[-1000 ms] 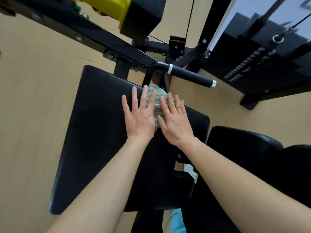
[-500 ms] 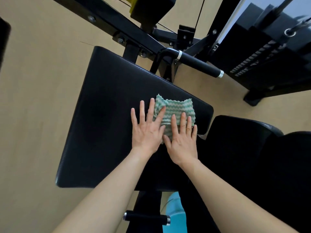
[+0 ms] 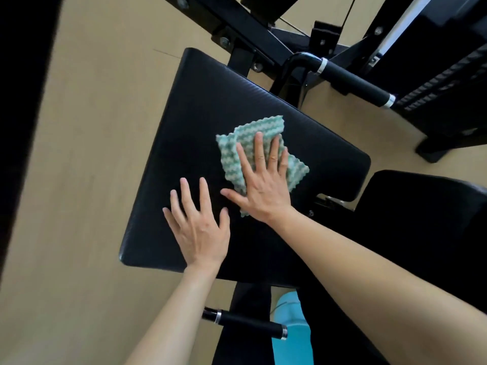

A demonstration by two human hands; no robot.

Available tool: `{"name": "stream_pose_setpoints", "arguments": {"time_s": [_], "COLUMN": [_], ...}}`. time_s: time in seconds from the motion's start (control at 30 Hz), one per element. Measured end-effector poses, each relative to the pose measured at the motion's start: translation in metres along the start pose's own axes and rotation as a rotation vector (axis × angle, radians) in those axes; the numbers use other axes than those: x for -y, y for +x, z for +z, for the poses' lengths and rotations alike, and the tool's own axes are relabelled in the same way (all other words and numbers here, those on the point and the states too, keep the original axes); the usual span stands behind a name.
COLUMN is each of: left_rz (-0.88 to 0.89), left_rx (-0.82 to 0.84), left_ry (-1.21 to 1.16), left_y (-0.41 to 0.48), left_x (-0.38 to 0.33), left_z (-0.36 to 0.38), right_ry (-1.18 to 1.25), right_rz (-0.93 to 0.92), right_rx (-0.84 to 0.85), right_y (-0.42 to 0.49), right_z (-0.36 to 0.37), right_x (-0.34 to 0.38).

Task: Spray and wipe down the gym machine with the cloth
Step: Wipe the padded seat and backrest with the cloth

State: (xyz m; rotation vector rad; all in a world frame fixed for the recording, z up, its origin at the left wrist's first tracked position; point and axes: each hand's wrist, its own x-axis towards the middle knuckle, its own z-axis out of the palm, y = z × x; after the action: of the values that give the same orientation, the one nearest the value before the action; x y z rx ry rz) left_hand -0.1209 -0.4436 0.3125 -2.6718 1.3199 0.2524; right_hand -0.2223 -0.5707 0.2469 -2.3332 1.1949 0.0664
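Observation:
A black padded seat (image 3: 200, 122) of the gym machine fills the middle of the view. A green-and-white wavy cloth (image 3: 245, 139) lies flat on it, toward its right side. My right hand (image 3: 262, 180) presses down on the cloth with straight, spread fingers. My left hand (image 3: 197, 222) rests flat on the bare pad to the left of the cloth, fingers spread, apart from the cloth. No spray bottle is in view.
A black handle bar (image 3: 353, 83) with chrome rings sticks out beyond the pad's far edge. Another short handle (image 3: 245, 322) lies below the pad's near edge. A weight stack (image 3: 442, 80) stands at the top right, a second black pad (image 3: 421, 206) at the right. The floor is beige.
My left hand has come off the cloth and moved left and toward me onto the bare pad. My right hand now presses the cloth alone, and the cloth has turned slightly.

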Motion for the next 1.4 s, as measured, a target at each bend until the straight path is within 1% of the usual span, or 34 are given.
{"name": "stream_pose_setpoints", "arguments": {"time_s": [0.07, 0.13, 0.2, 0.23, 0.27, 0.37, 0.4, 0.47, 0.5, 0.53, 0.6, 0.63, 0.7, 0.8, 0.87, 0.93, 0.97, 1.03, 1.1, 1.13, 1.17, 1.2, 1.23, 1.33, 1.4], "left_rz": [0.001, 0.026, 0.039, 0.038, 0.034, 0.028, 0.029, 0.035, 0.038, 0.038, 0.04, 0.045, 0.061, 0.067, 0.081, 0.083, 0.084, 0.098, 0.111, 0.116, 0.119, 0.127, 0.135, 0.169, 0.21], "left_rx": [0.017, 0.039, 0.046, 0.042, 0.04, 0.037, 0.037, 0.036, 0.033, 0.033, 0.034, 0.03, 0.019, 0.017, 0.012, -0.007, -0.014, -0.03, -0.047, -0.054, -0.063, -0.074, -0.081, -0.081, -0.086], "left_ry": [-0.004, -0.006, -0.021, -0.028, -0.029, -0.013, -0.006, 0.003, 0.007, 0.009, 0.007, 0.003, -0.019, -0.039, -0.024, -0.021, -0.025, -0.026, -0.031, -0.042, -0.054, -0.062, -0.068, -0.117, -0.162], "left_y": [-0.003, -0.003, -0.002, -0.002, -0.001, -0.001, -0.001, -0.001, -0.001, 0.0, 0.001, 0.001, 0.002, 0.001, 0.0, -0.001, -0.001, -0.001, -0.002, -0.003, -0.004, -0.004, -0.004, -0.005, -0.009], "left_x": [0.009, 0.017, 0.021, 0.02, 0.02, 0.016, 0.016, 0.016, 0.017, 0.017, 0.018, 0.019, 0.021, 0.023, 0.023, 0.025, 0.025, 0.027, 0.029, 0.03, 0.03, 0.03, 0.031, 0.038, 0.046], "left_z": [-0.001, -0.002, -0.004, -0.004, -0.004, -0.004, -0.004, -0.003, -0.002, -0.002, 0.0, 0.0, 0.001, 0.001, 0.003, 0.006, 0.007, 0.009, 0.013, 0.014, 0.016, 0.017, 0.018, 0.019, 0.017], "right_ry": [-0.02, -0.077, -0.133, -0.14, -0.122, -0.032, -0.018, 0.004, 0.007, 0.005, -0.017, -0.03, -0.041, -0.073, -0.102, -0.082, -0.046, 0.058, 0.152, 0.178, 0.182, 0.17, 0.148, 0.066, 0.056], "right_rz": [-0.131, -0.29, -0.423, -0.433, -0.386, -0.029, 0.057, 0.152, 0.163, 0.139, -0.009, -0.098, -0.21, -0.301, -0.318, -0.237, -0.134, 0.16, 0.408, 0.49, 0.531, 0.525, 0.466, 0.162, 0.054], "right_rx": [-0.032, 0.0, 0.044, 0.049, 0.044, -0.034, -0.056, -0.092, -0.104, -0.109, -0.083, -0.057, -0.001, 0.069, 0.088, 0.073, 0.048, -0.031, -0.115, -0.146, -0.162, -0.159, -0.147, -0.07, -0.019], "right_y": [-0.008, -0.026, -0.038, -0.036, -0.03, 0.013, 0.03, 0.056, 0.063, 0.063, 0.045, 0.028, -0.017, -0.093, -0.13, -0.127, -0.115, -0.077, -0.033, -0.015, -0.003, 0.004, 0.004, -0.034, -0.072], "right_z": [0.008, 0.015, 0.016, 0.012, 0.007, -0.016, -0.026, -0.043, -0.044, -0.042, -0.027, -0.017, 0.005, 0.042, 0.06, 0.061, 0.056, 0.04, 0.018, 0.009, 0.001, -0.002, -0.001, 0.019, 0.043], "right_x": [0.016, 0.015, -0.002, -0.013, -0.024, -0.053, -0.061, -0.066, -0.06, -0.05, -0.025, -0.012, 0.003, 0.009, 0.003, -0.009, -0.015, -0.029, -0.048, -0.057, -0.062, -0.061, -0.055, -0.007, 0.025]}}
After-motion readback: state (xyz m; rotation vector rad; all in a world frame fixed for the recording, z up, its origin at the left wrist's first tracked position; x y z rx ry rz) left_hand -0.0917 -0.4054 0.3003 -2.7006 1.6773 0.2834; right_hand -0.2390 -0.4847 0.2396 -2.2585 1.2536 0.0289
